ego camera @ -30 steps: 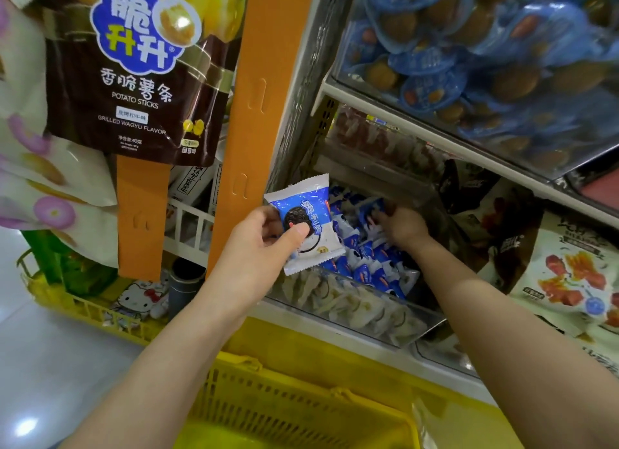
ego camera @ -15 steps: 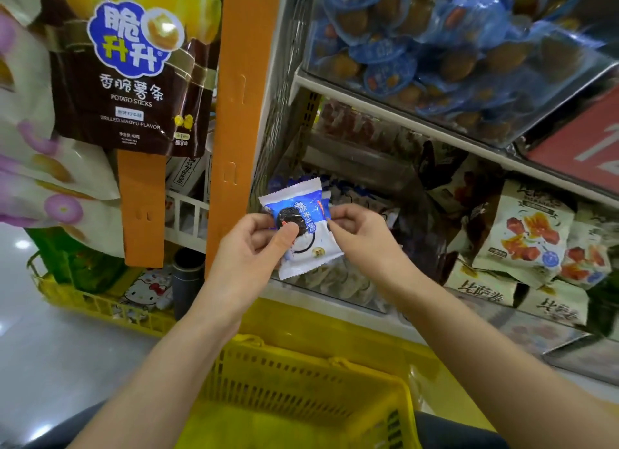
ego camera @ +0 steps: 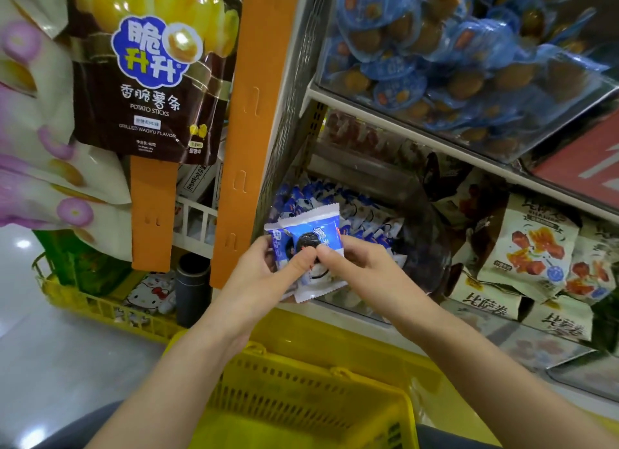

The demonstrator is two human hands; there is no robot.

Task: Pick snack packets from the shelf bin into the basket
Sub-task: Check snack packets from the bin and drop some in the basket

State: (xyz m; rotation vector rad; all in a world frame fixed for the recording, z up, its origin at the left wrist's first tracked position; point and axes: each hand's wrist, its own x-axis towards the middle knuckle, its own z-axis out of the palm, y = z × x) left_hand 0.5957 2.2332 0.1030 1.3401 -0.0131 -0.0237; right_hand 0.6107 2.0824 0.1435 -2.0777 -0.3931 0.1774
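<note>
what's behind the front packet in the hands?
A second blue-white packet peeks out left, behind the front packet; both hands pinch the stack. Whether more are hidden behind can't be told.

Two snack packets (ego camera: 310, 247) sit stacked between both hands — the left hand (ego camera: 264, 274) on their left side, the right hand (ego camera: 361, 271) on their right, thumbs meeting on the front packet. They hang in front of the shelf bin (ego camera: 355, 221), which lies behind and slightly above the hands on the lower shelf. Directly below, nearest the person, stands the basket (ego camera: 301, 391). Right of the bin lie other pouches (ego camera: 532, 247); on the shelf above rests a bin of sealed cups (ego camera: 452, 63). Left of the upright post (ego camera: 241, 130) hangs a potato-stick bag (ego camera: 150, 80) — a second basket (ego camera: 83, 301) lies on the floor beneath it.
</note>
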